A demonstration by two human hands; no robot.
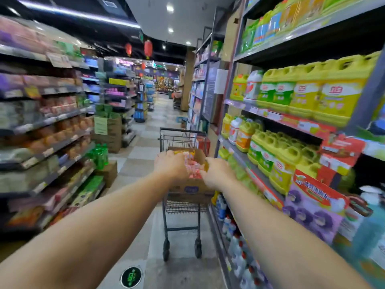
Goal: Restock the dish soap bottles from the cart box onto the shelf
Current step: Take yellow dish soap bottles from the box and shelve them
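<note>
A brown cardboard box [190, 187] sits in the basket of a dark wire shopping cart [183, 207] in the aisle ahead. Inside it stand several dish soap bottles [192, 163] with pink and red labels, blurred by motion. Both my arms stretch forward into the box. My left hand [169, 165] lies over the bottles on the left side, and my right hand [216, 173] is on the bottles at the right side. The backs of the hands hide the fingers, so a grip cannot be made out. The shelf [260, 178] of yellow and green jugs runs along my right.
Shelving lines both sides of the aisle, and the cart stands close to the right one. Cardboard boxes [110, 132] and green bottles [100, 155] are stacked on the floor at left. A green round floor sticker [131, 277] lies below the cart. The tiled aisle continues beyond it.
</note>
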